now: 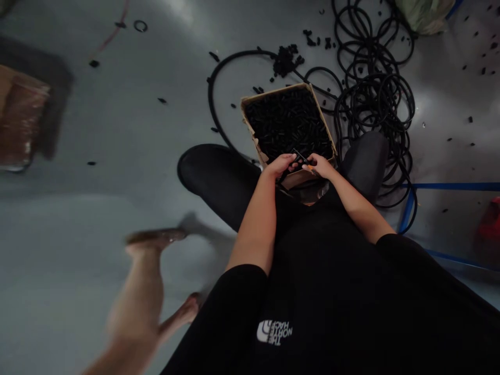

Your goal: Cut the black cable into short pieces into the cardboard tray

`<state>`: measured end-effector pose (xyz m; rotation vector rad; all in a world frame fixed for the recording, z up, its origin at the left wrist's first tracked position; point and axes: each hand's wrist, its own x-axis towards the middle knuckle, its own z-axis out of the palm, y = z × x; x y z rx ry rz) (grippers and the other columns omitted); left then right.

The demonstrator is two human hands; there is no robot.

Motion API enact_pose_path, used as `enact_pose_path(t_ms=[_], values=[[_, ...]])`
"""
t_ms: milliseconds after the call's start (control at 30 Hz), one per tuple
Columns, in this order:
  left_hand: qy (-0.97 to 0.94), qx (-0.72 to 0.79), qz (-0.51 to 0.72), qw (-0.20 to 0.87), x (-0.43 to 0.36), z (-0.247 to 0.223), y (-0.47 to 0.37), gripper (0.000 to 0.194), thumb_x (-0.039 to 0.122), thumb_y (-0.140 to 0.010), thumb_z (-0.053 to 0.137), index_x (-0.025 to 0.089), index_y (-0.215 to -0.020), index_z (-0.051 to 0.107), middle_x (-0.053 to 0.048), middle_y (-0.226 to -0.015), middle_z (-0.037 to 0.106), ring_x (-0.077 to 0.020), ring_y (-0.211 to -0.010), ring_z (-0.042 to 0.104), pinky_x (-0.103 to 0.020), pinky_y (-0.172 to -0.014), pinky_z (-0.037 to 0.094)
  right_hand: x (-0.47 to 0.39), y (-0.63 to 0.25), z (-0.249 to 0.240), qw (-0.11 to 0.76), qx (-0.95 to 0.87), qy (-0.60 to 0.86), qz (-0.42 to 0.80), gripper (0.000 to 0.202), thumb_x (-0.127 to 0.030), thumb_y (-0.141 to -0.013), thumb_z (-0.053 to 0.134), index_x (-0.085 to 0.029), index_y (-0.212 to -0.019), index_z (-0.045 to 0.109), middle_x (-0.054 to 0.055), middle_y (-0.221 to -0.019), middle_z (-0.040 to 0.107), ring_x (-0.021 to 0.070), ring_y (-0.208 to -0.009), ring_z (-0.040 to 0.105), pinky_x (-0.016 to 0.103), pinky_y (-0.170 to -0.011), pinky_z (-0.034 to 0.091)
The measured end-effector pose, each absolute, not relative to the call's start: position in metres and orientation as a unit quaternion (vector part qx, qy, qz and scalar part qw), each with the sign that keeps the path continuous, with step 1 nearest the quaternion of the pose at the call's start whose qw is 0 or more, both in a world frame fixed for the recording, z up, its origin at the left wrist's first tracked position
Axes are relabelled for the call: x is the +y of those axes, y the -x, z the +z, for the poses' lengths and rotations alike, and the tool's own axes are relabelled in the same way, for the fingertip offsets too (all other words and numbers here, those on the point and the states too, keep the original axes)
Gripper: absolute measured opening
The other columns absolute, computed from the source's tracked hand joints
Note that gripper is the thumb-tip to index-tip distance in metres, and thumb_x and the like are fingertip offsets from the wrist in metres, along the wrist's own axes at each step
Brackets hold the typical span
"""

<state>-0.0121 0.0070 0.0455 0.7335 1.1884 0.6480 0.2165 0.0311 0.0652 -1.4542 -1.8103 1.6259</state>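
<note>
Brown wrapping covers a carton [24, 122] cut off by the left edge. Nearby, a person's bare legs [138, 291] are blurred and run out of view at the bottom. The left hand [283, 164] has its fingers curled at something dark, too small to make out, over the near edge of the box [299, 180]. That open box, between the wearer's knees, is full of short black pieces [289, 120]. The right hand [322, 165] grips a slim tool [311, 169] with orange on its handle; fingers hide part of it. Further right lies tangled black hose [377, 101], partly behind a knee. A pale bag [425, 15] is cropped at the top, a blue frame [453, 186] and blurred red thing [490, 224] at the right.
</note>
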Motion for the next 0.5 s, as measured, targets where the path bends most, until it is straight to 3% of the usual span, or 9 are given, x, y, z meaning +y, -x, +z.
enact_pose_path(t_ms=[133, 267, 400, 500], values=[[-0.320, 0.535, 0.278, 0.731, 0.006, 0.042, 0.009, 0.046, 0.057, -0.096, 0.086, 0.017, -0.082, 0.071, 0.000, -0.063, 0.054, -0.0102, -0.051, 0.040, -0.026, -0.053, 0.031, 0.032, -0.215, 0.060, 0.147, -0.622, 0.505, 0.580, 0.060, -0.067, -0.072, 0.093, -0.023, -0.094, 0.060, -0.005, -0.078, 0.061, 0.0154, -0.074, 0.056, 0.028, -0.071, 0.043], [-0.275, 0.633, 0.380, 0.616, 0.013, 0.034, 0.011, 0.041, 0.052, -0.095, 0.087, 0.018, -0.083, 0.068, -0.001, -0.069, 0.063, -0.0122, -0.060, 0.052, -0.025, -0.060, 0.042, 0.033, -0.218, 0.057, 0.116, -0.596, 0.558, 0.566, 0.050, -0.062, -0.087, 0.086, -0.023, -0.107, 0.062, -0.004, -0.078, 0.064, 0.0177, -0.066, 0.062, 0.030, -0.067, 0.048], [-0.236, 0.655, 0.454, 0.556, 0.017, 0.025, 0.016, 0.036, 0.045, -0.088, 0.092, 0.020, -0.089, 0.067, -0.002, -0.080, 0.070, -0.0147, -0.073, 0.062, -0.027, -0.072, 0.051, 0.030, -0.222, 0.063, 0.065, -0.695, 0.550, 0.459, 0.034, -0.043, -0.094, 0.085, -0.022, -0.118, 0.074, 0.005, -0.106, 0.075, 0.0237, -0.096, 0.074, 0.034, -0.086, 0.055], [-0.217, 0.646, 0.466, 0.563, 0.016, 0.021, 0.015, 0.036, 0.042, -0.082, 0.095, 0.020, -0.089, 0.068, -0.002, -0.084, 0.068, -0.0156, -0.077, 0.062, -0.030, -0.076, 0.053, 0.024, -0.224, 0.070, 0.015, -0.755, 0.525, 0.392, 0.041, -0.040, -0.095, 0.087, -0.025, -0.131, 0.079, 0.010, -0.128, 0.074, 0.0276, -0.114, 0.074, 0.036, -0.097, 0.056]])
